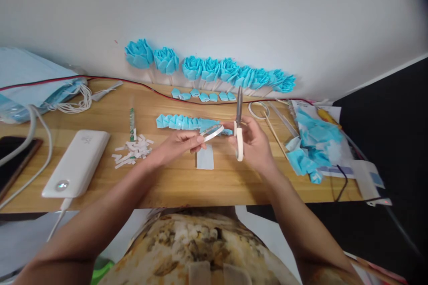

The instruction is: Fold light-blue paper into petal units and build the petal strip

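My left hand [187, 142] pinches a narrow roll of white tape [214, 133], held tilted above the desk. In my right hand [252, 142] is a pair of scissors [239, 129] with pale handles, its blades pointing up and away from me. The right fingertips come close to the tape roll; whether they touch its end I cannot tell. Behind the hands lies a row of folded light-blue petals [179, 121], partly hidden by my fingers. A small pale square sheet [205, 158] rests on the wooden desk [187, 187] under the tape.
Several blue paper roses [210, 69] on sticks lean against the wall, with loose petals [203, 96] before them. At left are white strips [133, 151], a power bank [76, 162] and a phone [20, 160]. Crumpled blue scraps [307, 156], a thin stick [276, 133] and another tape ring [258, 110] lie right.
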Demonstrator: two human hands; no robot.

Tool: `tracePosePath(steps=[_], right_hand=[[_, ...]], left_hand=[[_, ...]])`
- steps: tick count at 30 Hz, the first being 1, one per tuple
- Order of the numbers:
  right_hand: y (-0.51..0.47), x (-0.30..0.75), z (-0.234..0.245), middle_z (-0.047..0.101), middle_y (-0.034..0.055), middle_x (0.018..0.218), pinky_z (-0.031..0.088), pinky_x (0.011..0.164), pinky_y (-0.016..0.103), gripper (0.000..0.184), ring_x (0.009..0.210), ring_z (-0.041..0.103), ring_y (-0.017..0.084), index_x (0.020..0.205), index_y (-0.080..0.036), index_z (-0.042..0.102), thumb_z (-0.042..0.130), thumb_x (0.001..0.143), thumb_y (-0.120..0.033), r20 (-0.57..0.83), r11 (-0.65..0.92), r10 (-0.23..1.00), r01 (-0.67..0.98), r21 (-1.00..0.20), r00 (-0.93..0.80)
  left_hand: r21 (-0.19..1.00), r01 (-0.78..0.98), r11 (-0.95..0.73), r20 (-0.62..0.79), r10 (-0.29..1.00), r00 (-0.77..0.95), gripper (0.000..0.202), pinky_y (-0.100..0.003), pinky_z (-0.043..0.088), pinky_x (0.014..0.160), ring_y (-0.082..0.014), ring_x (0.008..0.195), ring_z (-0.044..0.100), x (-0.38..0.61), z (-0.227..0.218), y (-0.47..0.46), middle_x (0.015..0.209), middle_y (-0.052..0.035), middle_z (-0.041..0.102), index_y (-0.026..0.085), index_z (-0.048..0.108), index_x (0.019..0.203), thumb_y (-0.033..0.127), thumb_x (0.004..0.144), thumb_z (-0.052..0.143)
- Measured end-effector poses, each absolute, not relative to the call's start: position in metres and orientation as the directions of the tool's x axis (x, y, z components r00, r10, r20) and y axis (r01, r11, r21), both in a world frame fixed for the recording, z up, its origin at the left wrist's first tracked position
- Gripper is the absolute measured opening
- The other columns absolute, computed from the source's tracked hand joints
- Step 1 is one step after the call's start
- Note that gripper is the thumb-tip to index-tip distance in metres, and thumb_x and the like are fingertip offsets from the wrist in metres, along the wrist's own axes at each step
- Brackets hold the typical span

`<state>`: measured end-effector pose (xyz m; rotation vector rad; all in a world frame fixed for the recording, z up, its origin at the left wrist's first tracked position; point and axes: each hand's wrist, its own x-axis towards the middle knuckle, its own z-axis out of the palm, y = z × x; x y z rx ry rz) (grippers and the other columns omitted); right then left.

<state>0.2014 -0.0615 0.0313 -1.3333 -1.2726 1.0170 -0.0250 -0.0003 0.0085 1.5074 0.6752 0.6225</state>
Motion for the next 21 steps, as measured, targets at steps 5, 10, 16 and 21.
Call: tracePosePath(steps=[5,10,16,21], right_hand=[[-0.043,0.203,0.020,0.074,-0.0016,0.090,0.057,0.076,0.031,0.048,0.084,0.069,0.015,0.111,-0.030,0.052,0.080,0.072,-0.036,0.084,0.084,0.993,0.005,-0.996,0.082],[-0.050,0.207,0.024,0.072,-0.0020,0.082,0.054,0.071,0.029,0.046,0.076,0.068,0.014,0.103,-0.025,0.058,0.085,0.068,-0.034,0.087,0.093,0.993,0.075,-0.993,-0.082],[-0.068,0.192,0.022,0.072,-0.0011,0.083,0.054,0.070,0.030,0.038,0.073,0.067,0.016,0.107,-0.026,0.062,0.081,0.074,-0.028,0.207,0.193,0.978,0.320,-0.927,0.008],[-0.071,0.175,0.017,0.074,0.0019,0.095,0.057,0.075,0.034,0.030,0.080,0.070,0.019,0.108,-0.029,0.063,0.074,0.080,-0.027,0.305,0.227,0.950,0.508,-0.831,0.073]], left_hand=[[0.998,0.042,-0.042,-0.001,0.704,0.711,0.043,-0.026,0.037,0.061,-0.0146,0.064,0.049,-0.025,0.009,0.001,0.064,-0.0004,0.054,0.019,0.072,0.074,0.056,0.091,0.057],[1.000,-0.004,-0.016,0.015,0.755,0.655,0.040,-0.024,0.038,0.059,-0.0123,0.061,0.048,-0.024,0.006,0.001,0.064,0.0002,0.054,0.017,0.069,0.071,0.053,0.088,0.064],[0.935,-0.345,0.079,0.048,0.938,0.343,0.048,-0.029,0.053,0.071,-0.0180,0.089,0.063,-0.019,0.002,0.001,0.118,-0.0071,0.063,0.025,0.064,0.122,0.043,0.079,0.078],[0.937,-0.274,0.219,-0.062,0.871,0.487,0.030,-0.030,0.050,0.077,-0.0173,0.079,0.062,-0.017,0.000,-0.003,0.085,-0.0059,0.070,0.015,0.074,0.088,0.045,0.083,0.073]])
